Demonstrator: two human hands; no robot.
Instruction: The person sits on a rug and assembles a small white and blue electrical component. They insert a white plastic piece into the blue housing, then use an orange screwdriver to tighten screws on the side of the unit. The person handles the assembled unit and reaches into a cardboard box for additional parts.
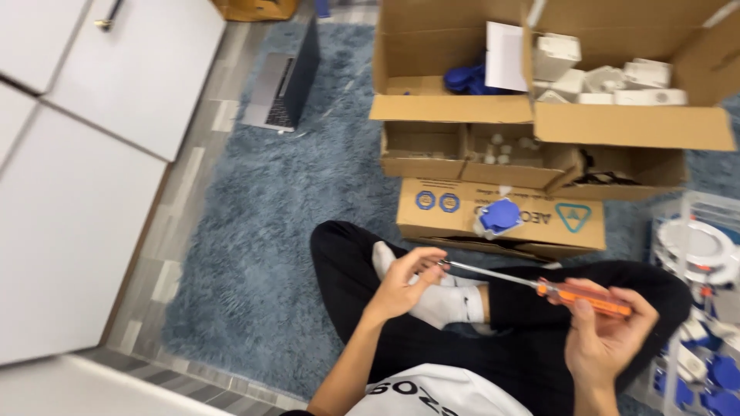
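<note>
Right hand: its grip is closed around the orange handle of the screwdriver.
Left hand: the fingers are pinched narrow at the metal tip; if a small part is inside, it cannot be seen.
Screwdriver: it lies between both hands, above the crossed legs.
Ahead of the hands: a cardboard box with a blue piece on it.
Left of the left hand: blue rug, laptop.
</note>
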